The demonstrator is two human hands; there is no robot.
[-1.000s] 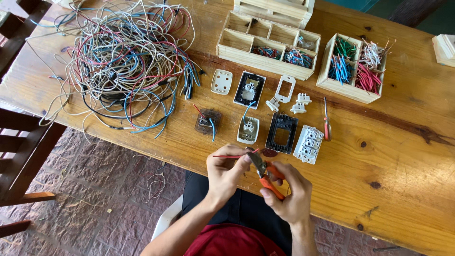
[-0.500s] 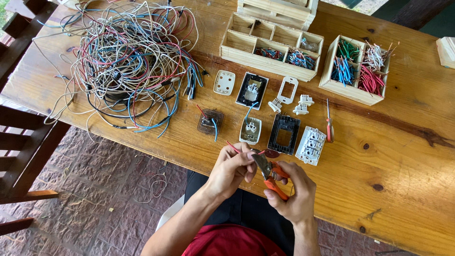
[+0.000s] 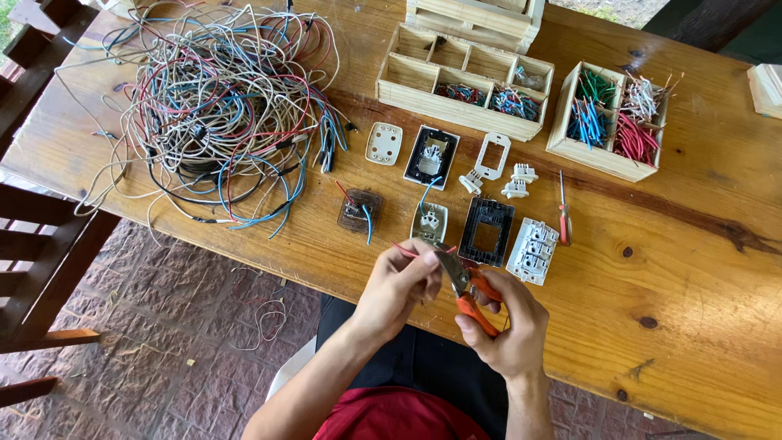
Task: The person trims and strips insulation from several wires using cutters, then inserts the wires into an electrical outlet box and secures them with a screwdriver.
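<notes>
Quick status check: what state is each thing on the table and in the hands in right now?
left hand: pinching red wire
right hand: gripping orange-handled pliers, jaws at the wire
wire pile: tangled
long wooden tray: open, partly filled
small wooden box: open, sorted wire pieces
black frame: empty
screwdriver: lying flat

Orange-handled pliers tilted, jaws on thin red wire, above table edge.

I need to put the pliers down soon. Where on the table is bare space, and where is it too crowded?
Bare wood lies right of the white switch module and below the small wooden box, out to the table edge. A narrower strip lies below the wire tangle. Between tangle and screwdriver, parts crowd together.
</notes>
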